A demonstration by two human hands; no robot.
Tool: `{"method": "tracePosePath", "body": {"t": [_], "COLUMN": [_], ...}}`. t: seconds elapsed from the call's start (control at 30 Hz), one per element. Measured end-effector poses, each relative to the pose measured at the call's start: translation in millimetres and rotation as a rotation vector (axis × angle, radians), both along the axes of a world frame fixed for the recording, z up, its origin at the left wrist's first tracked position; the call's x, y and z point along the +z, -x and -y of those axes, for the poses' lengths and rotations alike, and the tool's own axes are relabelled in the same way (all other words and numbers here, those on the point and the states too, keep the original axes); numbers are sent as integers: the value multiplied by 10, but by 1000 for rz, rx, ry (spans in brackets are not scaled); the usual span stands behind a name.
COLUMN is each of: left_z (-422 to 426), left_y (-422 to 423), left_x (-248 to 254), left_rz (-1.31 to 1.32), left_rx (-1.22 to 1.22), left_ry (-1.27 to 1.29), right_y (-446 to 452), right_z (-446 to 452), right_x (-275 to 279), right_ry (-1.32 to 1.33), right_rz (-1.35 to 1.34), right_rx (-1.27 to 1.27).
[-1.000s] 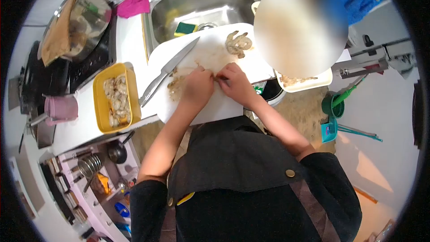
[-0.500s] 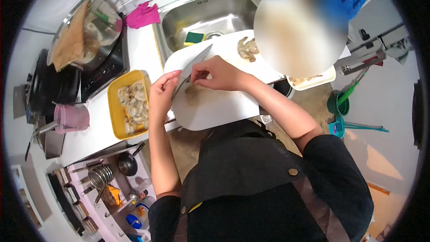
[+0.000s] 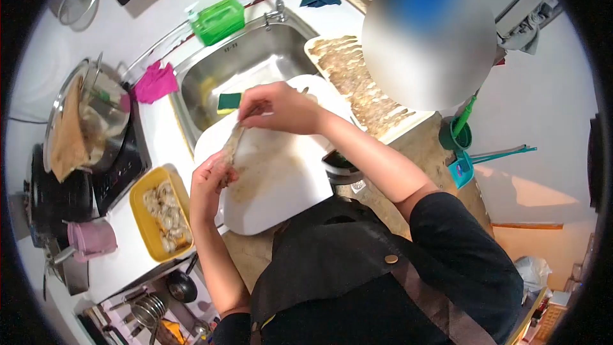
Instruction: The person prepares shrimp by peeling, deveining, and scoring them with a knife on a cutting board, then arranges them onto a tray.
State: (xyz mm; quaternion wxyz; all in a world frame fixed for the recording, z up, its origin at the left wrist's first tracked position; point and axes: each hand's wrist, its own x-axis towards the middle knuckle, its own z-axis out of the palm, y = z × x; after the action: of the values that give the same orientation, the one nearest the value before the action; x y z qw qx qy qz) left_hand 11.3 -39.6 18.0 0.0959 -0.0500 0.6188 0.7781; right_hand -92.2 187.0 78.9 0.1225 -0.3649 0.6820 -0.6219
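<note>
Kitchen tabletop (image 3: pixel 156 153), steel sink (image 3: pixel 271 64) on the far side, a shrimp (image 3: pixel 232 145) held above the white cutting board (image 3: pixel 290 176)!
Yellow tub (image 3: pixel 142 225) at left; the left hand (image 3: pixel 207 182) grips the shrimp's near end, the right hand (image 3: pixel 280 107) pinches its far end.

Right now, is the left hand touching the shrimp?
Touching: the head view shows the left hand holding the lower end of the shrimp.
</note>
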Motion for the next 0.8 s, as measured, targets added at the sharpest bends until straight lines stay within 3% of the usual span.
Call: {"method": "tracePosePath", "body": {"t": [0.2,0.3,0.37,0.47,0.57,0.67,0.7,0.8], "left_z": [-835,-1380,-1838,-2164,-2462,-2623,-2660,-2709], "left_y": [760,1378,1741,2389,2653,2685,2690,2650], "left_x": [24,-130,-13,-276,-243,-329,-325,-229], "left_rz": [62,-40,-47,-350,-176,-249,-207,-237], "left_rx": [-37,-135,-36,16,97,91,85,149], "left_ry": [170,165,514,856,1058,1442,1469,1578], "right_y": [515,928,1258,1734,2101,2248,2260,2277], "right_z": [-1279,-1899,-2224,-2501,-2630,-2688,-2698,-2730], "right_x": [-234,-418,-605,-820,-977,-1150,-1145,-1074], "right_ry": [-7,-88,-146,-209,-353,-431,-453,-578], "right_rz": [201,193,140,24,-131,-207,-112,-314], "right_rx": [-213,-351,-428,-490,-485,-439,-407,-387]}}
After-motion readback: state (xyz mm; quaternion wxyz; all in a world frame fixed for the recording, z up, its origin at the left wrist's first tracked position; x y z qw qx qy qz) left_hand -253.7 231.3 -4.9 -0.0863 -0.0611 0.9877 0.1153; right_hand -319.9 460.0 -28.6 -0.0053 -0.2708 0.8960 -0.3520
